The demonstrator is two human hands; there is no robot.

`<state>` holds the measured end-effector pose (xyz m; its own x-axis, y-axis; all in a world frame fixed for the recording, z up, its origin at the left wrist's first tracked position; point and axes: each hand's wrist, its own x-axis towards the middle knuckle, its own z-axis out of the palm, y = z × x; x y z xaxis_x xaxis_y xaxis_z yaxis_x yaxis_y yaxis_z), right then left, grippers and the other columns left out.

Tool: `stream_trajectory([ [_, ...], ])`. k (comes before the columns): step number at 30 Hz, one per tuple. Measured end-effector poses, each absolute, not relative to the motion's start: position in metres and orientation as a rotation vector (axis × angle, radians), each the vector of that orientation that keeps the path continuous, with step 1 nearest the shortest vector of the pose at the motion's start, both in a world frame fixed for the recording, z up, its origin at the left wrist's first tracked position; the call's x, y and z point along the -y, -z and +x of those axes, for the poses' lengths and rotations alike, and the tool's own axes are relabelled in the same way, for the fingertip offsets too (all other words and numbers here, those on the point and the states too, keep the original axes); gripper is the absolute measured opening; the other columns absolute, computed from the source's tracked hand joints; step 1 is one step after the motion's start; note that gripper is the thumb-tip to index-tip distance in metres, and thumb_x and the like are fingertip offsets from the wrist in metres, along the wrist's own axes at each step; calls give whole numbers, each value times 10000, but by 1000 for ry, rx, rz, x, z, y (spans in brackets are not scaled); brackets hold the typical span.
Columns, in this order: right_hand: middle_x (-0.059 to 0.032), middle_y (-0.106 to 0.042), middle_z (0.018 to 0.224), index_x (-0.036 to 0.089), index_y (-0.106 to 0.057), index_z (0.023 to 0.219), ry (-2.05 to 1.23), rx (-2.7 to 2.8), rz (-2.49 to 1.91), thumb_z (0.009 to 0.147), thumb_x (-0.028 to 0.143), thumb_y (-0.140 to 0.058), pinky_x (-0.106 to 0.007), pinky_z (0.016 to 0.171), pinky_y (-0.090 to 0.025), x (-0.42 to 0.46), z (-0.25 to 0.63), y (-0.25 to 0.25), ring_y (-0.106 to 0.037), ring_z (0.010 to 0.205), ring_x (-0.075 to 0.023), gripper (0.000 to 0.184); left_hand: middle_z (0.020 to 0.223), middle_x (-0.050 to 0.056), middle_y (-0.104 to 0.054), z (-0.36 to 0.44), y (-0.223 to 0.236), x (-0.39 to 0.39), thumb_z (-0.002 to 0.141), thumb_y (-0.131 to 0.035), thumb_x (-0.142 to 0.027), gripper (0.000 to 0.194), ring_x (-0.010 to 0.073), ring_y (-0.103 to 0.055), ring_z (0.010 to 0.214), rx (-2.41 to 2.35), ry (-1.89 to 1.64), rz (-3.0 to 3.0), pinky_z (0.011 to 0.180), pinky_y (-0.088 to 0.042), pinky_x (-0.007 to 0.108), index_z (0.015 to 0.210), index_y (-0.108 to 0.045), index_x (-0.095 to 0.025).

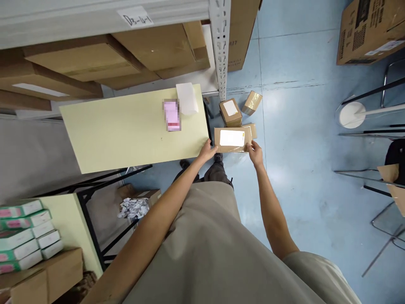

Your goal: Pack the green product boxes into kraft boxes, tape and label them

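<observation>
I hold a small taped cardboard parcel (232, 140) with a white label between both hands, just off the right end of a pale yellow table (126, 131). My left hand (209, 150) grips its left end and my right hand (255, 153) grips its right end. On the blue floor below it lie other small parcels: one with a white label (230, 112), one tilted (252, 102), and one partly hidden behind the held parcel (253, 129).
On the table lie a pink item (171, 115) and a white packet (186, 98). Metal shelving (220, 46) holds large cartons. Stacked white-green boxes (23, 234) sit lower left. Metal chair frames (373, 139) and a big carton (370, 31) stand to the right.
</observation>
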<state>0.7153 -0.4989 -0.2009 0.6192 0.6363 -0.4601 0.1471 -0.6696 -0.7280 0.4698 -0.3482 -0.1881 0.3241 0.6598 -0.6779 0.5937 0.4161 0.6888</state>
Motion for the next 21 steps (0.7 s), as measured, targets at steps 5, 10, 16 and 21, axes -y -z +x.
stream_trajectory([
  [5,-284,-634,1531,93,-645,1441,-892,645,-2216,972,615,-576,-578,1135,-542,503,712,179,-660,1352,-371,705,1660,271,-509,435,165,343,929,-707,-219,627,360,-587,1480,-1422,-101,1141,1241,-445,470,1524,-558,-90],
  [10,-263,-659,1486,126,-651,1420,-707,921,-2211,1006,593,-533,-614,1176,-505,486,678,143,-622,1400,-384,635,1519,155,-677,372,131,348,915,-740,-290,408,328,-646,1409,-1380,-287,1105,1235,-478,485,1313,-718,-200],
  [16,-237,-685,1453,162,-688,1368,-711,1314,-2037,1041,566,-505,-605,1226,-465,428,571,91,-622,1402,-377,551,1338,128,-777,278,76,366,905,-768,-417,281,317,-689,1337,-1306,-555,1010,1206,-512,480,1111,-768,-226],
  [21,-197,-738,1388,190,-727,1309,-830,1655,-1775,1066,524,-505,-552,1199,-508,376,431,49,-674,1347,-350,469,1270,135,-801,173,39,384,833,-839,-514,331,321,-723,1284,-1302,-863,841,1198,-520,499,995,-750,-239],
])
